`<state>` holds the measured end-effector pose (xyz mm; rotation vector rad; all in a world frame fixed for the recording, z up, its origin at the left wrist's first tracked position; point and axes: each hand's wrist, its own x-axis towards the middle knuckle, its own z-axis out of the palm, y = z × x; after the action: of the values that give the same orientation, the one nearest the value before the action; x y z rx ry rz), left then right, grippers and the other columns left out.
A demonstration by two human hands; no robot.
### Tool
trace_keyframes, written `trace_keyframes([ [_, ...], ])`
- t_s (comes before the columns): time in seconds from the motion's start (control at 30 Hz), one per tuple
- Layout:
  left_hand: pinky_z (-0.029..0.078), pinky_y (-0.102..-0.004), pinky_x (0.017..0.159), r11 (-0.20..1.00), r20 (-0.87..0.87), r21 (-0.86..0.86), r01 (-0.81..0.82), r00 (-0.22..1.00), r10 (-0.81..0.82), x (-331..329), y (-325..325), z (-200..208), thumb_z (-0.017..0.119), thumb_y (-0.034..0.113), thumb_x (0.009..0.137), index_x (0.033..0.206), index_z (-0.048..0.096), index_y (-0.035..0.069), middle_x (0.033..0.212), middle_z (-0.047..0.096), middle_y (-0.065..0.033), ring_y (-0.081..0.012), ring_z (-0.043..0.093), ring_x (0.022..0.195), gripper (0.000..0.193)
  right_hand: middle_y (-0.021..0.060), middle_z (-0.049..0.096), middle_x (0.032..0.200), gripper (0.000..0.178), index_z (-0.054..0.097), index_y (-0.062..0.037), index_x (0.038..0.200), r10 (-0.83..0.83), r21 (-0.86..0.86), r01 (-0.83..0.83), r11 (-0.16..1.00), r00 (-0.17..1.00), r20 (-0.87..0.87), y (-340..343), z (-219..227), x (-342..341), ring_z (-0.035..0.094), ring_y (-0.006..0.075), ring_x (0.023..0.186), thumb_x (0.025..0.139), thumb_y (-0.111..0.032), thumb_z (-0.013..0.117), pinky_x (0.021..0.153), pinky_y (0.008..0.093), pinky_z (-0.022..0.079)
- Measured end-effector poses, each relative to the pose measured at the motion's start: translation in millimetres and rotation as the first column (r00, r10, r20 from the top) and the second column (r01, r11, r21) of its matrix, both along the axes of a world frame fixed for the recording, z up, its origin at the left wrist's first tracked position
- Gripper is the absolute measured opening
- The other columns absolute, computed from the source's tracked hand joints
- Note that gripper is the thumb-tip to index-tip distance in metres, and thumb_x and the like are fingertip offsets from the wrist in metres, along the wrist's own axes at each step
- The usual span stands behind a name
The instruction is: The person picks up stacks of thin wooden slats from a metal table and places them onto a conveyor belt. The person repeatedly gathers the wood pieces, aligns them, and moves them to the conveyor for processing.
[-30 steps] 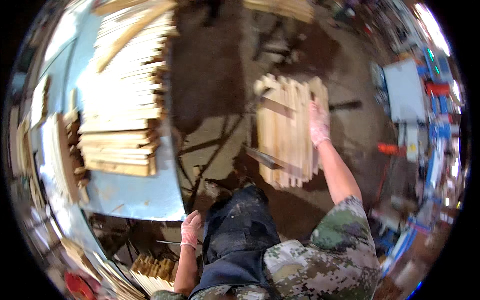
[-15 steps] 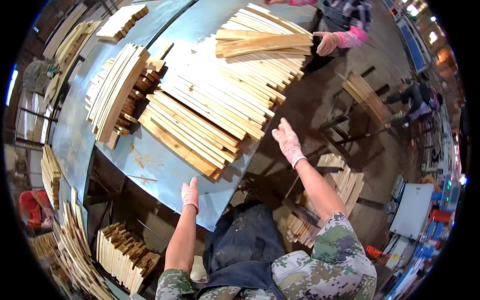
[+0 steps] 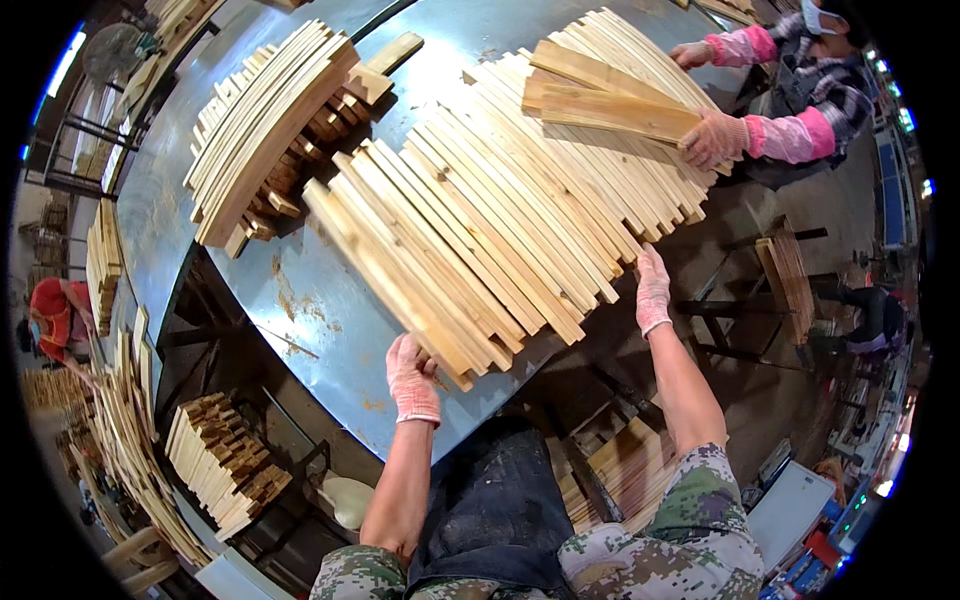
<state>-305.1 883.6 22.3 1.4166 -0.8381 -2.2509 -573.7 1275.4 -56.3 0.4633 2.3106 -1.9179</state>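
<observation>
A long row of pale wooden strips (image 3: 480, 240) lies side by side on the blue metal table, with uneven near ends. My left hand (image 3: 412, 382), in a pinkish knit glove, is against the near end of the outermost left strip, fingers partly bent and not wrapped round it. My right hand (image 3: 653, 292), gloved alike, has its fingers stretched out against the strip ends on the row's right side. At the far right a co-worker's gloved hand (image 3: 715, 138) holds the end of loose boards (image 3: 610, 105) lying crosswise on the row.
The blue metal table (image 3: 300, 340) bears another stack of strips (image 3: 270, 130) at the left. Wood piles stand below left (image 3: 225, 465) and beneath my right arm (image 3: 630, 465). A person in red (image 3: 60, 315) is at the far left. A board stack on a stand (image 3: 785, 275) is at the right.
My hands have come in to touch the row's near end and right side. The left strips now sit closer against the others. The co-worker's hand has moved onto the crosswise boards. The view has shifted.
</observation>
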Motion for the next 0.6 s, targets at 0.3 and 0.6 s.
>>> trace_keyframes([
  [0.3, 0.053, -0.0301, 0.094, 0.851, 0.354, -0.346, 0.395, 0.895, -0.272, 16, -49, 0, 0.067, 0.025, 0.103, 0.148, 0.056, -0.003, 0.125, 0.071, -0.0112, -0.0168, 0.065, 0.109, 0.053, 0.0062, 0.07, 0.125, 0.037, 0.069, 0.0014, 0.13, 0.144, -0.07, -0.137, 0.988, 0.985, 0.097, -49, 71, 91, 0.063, 0.0164, 0.115, 0.106, -0.027, 0.063, 0.105, 0.0327, 0.048],
  [0.6, 0.049, -0.037, 0.106, 0.281, 0.714, -0.447, 0.849, 0.528, -0.46, 71, -181, -32, 0.069, 0.033, 0.1, 0.145, 0.058, -0.004, 0.133, 0.067, -0.0173, -0.0224, 0.063, 0.121, 0.059, 0.0198, 0.068, 0.136, 0.05, 0.058, 0.0068, 0.145, 0.58, 0.116, -0.594, 0.796, 0.804, 0.134, -93, 57, 62, 0.064, 0.0228, 0.125, 0.107, -0.025, 0.06, 0.108, 0.0335, 0.049],
])
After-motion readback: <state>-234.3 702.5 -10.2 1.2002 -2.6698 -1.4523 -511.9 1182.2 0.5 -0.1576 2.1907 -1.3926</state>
